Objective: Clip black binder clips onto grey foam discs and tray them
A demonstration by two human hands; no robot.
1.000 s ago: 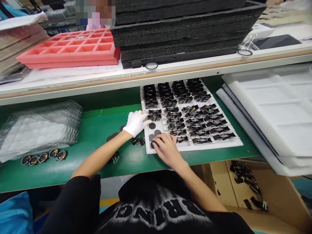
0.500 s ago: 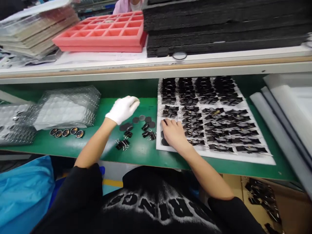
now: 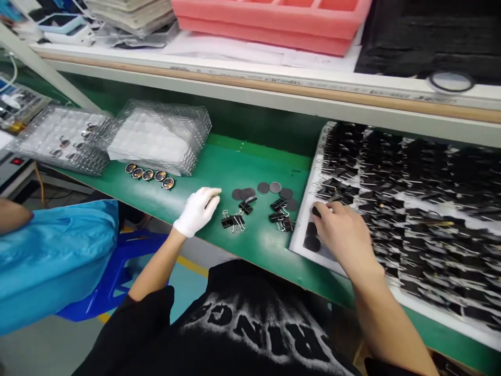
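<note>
My left hand [image 3: 199, 210], in a white glove, hovers near the green bench's front edge, left of the binder clips. Its fingers are half curled and apart, with nothing visible between them. At the left edge of a white foam sheet [image 3: 299, 241], my bare right hand [image 3: 346, 235] pinches a small black disc [image 3: 316, 211] between thumb and forefinger. More black discs [image 3: 312, 244] lie on the foam just below it. Between my hands are loose binder clips [image 3: 234, 221], a second group of clips [image 3: 282, 215], and several dark round discs [image 3: 263, 187] on the green surface.
Rows of black binder clips [image 3: 426, 230] cover the foam sheet. Several round ringed pieces [image 3: 147, 175] lie before stacked clear plastic trays [image 3: 156, 133]. Overhead, a shelf edge [image 3: 250, 78] carries a pink foam tray [image 3: 270, 26]. Someone in blue [image 3: 55, 256] sits at left.
The view has swung left, bringing the neighbouring person and blue stool into sight. My left hand has come back toward the bench's front edge. My right hand stays at the foam's left edge.
</note>
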